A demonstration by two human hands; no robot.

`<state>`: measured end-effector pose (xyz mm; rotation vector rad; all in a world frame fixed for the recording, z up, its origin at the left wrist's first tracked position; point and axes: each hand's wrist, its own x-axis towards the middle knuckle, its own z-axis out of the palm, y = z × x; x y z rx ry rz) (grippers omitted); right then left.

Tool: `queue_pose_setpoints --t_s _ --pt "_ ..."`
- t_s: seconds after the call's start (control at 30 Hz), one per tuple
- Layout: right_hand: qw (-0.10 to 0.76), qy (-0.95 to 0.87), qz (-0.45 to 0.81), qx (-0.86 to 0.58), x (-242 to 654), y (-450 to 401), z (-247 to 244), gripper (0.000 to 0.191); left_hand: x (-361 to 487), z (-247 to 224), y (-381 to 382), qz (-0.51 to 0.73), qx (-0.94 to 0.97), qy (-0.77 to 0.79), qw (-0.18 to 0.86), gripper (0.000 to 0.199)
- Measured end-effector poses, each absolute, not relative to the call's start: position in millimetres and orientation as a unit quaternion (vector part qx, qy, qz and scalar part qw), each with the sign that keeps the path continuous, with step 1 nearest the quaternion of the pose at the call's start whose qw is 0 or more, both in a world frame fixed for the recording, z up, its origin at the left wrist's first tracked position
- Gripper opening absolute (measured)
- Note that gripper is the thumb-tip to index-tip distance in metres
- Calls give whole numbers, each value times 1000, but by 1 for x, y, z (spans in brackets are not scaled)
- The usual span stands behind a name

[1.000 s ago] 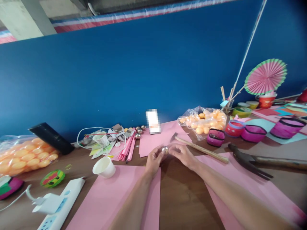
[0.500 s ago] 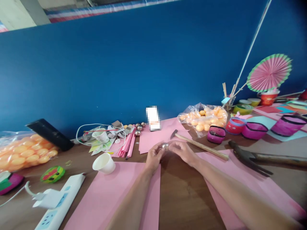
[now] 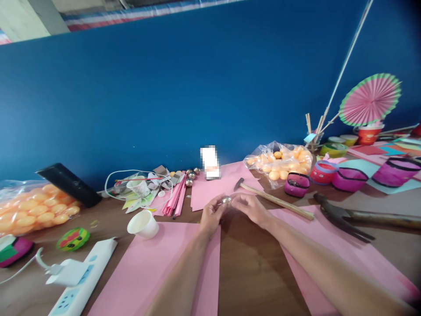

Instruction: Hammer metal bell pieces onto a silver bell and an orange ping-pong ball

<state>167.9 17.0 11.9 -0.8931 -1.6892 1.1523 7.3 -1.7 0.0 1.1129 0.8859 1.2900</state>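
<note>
Shiny silver ball (image 3: 226, 199), small, round and reflective, set between the person's two bare hands, over the table. Blue, flat, smooth partition (image 3: 197, 87): behind the ball, across the width of the view. Brown wood-grain table (image 3: 253, 263): beneath the ball. Pink rectangular paper sheets: one near left of the ball (image 3: 158, 263), one near right (image 3: 332, 245), others beyond it (image 3: 226, 180). Clear plastic bags of orange balls: the larger well to the ball's left (image 3: 19, 188), the smaller beyond and to its right (image 3: 269, 150). Dark metal claw hammer with a worn wooden handle (image 3: 345, 215): well to the ball's right, its claw over the near right sheet. Slim hammer with a dark head and pale wooden handle (image 3: 276, 200): just right of and beyond the ball. Left hand (image 3: 212, 215): at the ball's left side, thumb and fingers pinched narrowly on it. Right hand (image 3: 250, 208): at the ball's right side, fingers bent and narrow; whether they grip it cannot be told. White round paper cup (image 3: 149, 228): left of the ball. Cluster of shiny silver spheres (image 3: 190, 182): beyond and left of the ball, resting apart from it.
</note>
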Motion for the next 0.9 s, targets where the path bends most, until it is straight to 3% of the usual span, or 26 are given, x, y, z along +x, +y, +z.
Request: queue_pose_setpoints --t_s 0.9 --pt "428 -684 465 -364 168 15 14 24 7 1 -2 550 475 377 575 42"
